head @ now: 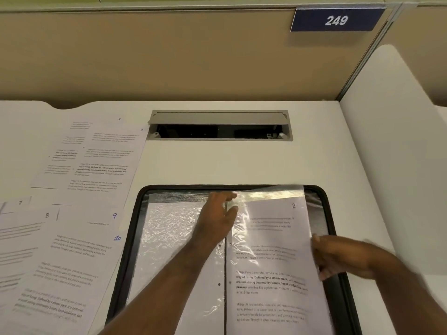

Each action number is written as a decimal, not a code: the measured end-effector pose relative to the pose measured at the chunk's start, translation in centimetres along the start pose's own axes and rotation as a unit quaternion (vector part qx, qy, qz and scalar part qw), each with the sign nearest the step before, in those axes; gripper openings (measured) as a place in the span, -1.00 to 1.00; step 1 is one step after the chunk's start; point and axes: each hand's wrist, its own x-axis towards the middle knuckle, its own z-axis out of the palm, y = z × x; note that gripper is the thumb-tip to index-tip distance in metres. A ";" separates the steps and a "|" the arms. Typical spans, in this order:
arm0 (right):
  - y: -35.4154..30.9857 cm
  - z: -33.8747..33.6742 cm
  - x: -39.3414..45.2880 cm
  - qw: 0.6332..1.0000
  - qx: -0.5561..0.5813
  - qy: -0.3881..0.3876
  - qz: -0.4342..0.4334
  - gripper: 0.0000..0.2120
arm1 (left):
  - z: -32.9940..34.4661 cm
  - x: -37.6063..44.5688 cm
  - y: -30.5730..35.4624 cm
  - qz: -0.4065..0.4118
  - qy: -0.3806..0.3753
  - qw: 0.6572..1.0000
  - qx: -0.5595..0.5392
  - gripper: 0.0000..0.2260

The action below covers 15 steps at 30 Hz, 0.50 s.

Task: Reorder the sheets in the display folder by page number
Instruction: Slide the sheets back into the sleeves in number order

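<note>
One folder (135,213) with a black rim lies open on the white desk (193,160), showing two clear sleeves, one on each side of the spine. The right sleeve (268,197) holds one sheet marked 2 (271,262), whose top edge sits just below the sleeve's shiny open mouth. The left hand (215,218) reaches across the spine to the top inner corner of that sleeve, its fingers pinching the plastic there. The right hand (338,256) is at the sleeve's outer edge, fingers curled against the edge of the sheet and plastic; it is blurred, so whether it truly grasps them cannot be told. The left sleeve (169,238) is crinkled and glossy, with white paper behind it and no number readable. Left of the folder, six loose sheets lie overlapping on the desk in two groups: sheets 3 (72,151) and 4 (108,165) further back, and sheets 7 (17,204), 8 (24,228), 9 (96,218) and 10 (65,274) nearer. Behind the folder one cable hatch (219,125) stands open in the desk, and one blue plate (336,20) reading 249 hangs on the partition.
</note>
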 end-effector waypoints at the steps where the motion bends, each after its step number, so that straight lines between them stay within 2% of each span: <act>1: 0.5 0.7 0.1 0.999 0.041 -0.025 -0.020 0.00 | -0.3 -1.2 -0.2 -0.025 -0.011 0.999 -0.023 -0.77; 4: 1.3 3.3 0.6 0.984 0.134 -0.095 -0.068 0.09 | -1.6 -4.7 -0.9 -0.118 -0.071 0.983 -0.121 -0.84; 6: 1.2 5.9 1.5 0.979 0.140 -0.112 -0.092 0.09 | -2.9 -6.7 -1.6 -0.173 -0.111 0.956 -0.208 -0.82; 9: -0.1 10.5 3.2 0.988 0.066 -0.082 -0.116 -0.08 | -5.3 -8.9 -2.6 -0.238 -0.145 0.898 -0.340 -0.62; 11: -1.6 13.5 4.5 0.990 -0.002 -0.058 -0.127 -0.21 | -7.0 -9.7 -3.2 -0.263 -0.149 0.869 -0.391 -0.47; 13: -2.4 16.2 6.3 0.986 -0.067 -0.044 -0.145 -0.28 | -8.9 -10.2 -3.5 -0.280 -0.126 0.853 -0.423 -0.33; 15: -3.1 18.7 8.0 0.982 -0.108 -0.039 -0.147 -0.37 | -10.8 -10.5 -3.9 -0.298 -0.094 0.835 -0.452 -0.30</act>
